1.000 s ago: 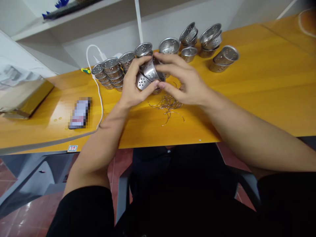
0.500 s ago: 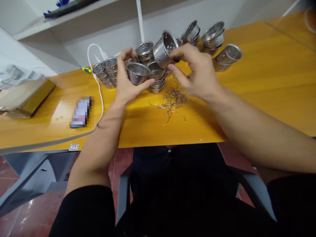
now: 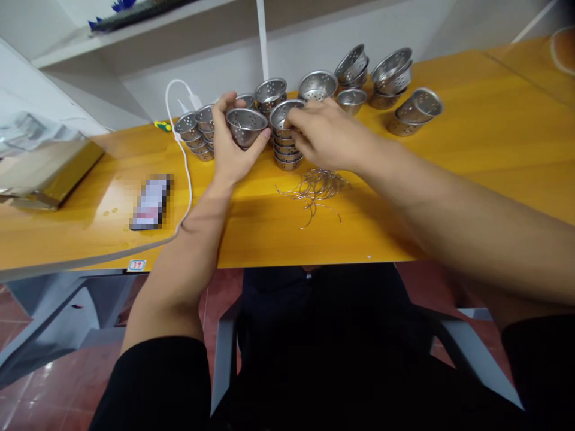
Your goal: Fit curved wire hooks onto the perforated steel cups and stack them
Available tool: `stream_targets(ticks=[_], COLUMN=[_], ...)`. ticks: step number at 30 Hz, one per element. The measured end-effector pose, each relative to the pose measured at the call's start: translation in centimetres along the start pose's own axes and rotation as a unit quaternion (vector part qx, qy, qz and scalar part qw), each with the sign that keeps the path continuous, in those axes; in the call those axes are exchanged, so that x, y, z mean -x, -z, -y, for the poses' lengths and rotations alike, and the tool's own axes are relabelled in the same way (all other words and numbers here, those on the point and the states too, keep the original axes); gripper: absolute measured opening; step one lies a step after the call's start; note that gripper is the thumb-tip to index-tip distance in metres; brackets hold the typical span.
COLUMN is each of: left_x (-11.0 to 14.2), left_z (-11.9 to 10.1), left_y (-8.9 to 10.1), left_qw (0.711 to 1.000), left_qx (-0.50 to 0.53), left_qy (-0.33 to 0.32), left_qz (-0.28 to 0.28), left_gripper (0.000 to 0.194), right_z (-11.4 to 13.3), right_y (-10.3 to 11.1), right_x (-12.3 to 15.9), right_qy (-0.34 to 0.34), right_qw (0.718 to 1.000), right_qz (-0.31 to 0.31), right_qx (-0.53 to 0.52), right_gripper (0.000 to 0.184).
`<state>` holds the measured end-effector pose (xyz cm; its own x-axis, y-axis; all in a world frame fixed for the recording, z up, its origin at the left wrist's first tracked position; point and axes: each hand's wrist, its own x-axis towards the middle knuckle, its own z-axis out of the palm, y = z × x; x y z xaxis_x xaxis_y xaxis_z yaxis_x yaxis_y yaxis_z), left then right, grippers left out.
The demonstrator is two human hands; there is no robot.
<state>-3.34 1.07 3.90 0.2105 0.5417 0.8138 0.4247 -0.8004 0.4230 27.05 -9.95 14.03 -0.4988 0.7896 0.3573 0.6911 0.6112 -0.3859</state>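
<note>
My left hand (image 3: 230, 148) is closed round a small perforated steel cup (image 3: 246, 127), held upright above the yellow table (image 3: 471, 161). My right hand (image 3: 324, 134) rests its fingers on the top cup (image 3: 284, 115) of a short stack of the same cups (image 3: 286, 152) just right of the held one; its fingertips grip that cup's rim. A loose heap of thin bent wires (image 3: 314, 190) lies on the table in front of the stack, under my right wrist.
More perforated cups stand in stacks at the left (image 3: 194, 133) and along the back (image 3: 318, 86), with others at the back right (image 3: 415, 111). A white cable (image 3: 185, 161) and a blurred phone (image 3: 150, 202) lie left. A gold box (image 3: 54, 173) sits far left.
My right hand carried a cup down from mid-air onto the stack. My left hand kept its cup and shifted slightly up and right.
</note>
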Motion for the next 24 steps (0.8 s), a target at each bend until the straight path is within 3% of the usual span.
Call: stream_targets(ticks=[7,17,24], left_x=[0.0,1.1,1.5], left_z=[-0.6,-1.1,-1.2], left_y=[-0.9,0.0,-0.9], left_qw=[1.0,0.996,0.989], left_qx=[0.015,0.009,0.024], left_qy=[0.026,0.019,0.026], left_qz=[0.007,0.089,0.145], left_gripper=[0.125,0.118,0.137], right_z=[-1.2,-4.8,-5.5], right_y=[-0.9,-2.8,-2.2], right_x=[-0.1,-2.3,-3.3], right_qy=[0.011,-0.003,0.022], right_qw=[1.0,0.997,0.995], right_qz=[0.009,-0.054,-0.045], right_qx=[0.028,0.051,0.087], right_gripper=[0.033,0.047,0.022])
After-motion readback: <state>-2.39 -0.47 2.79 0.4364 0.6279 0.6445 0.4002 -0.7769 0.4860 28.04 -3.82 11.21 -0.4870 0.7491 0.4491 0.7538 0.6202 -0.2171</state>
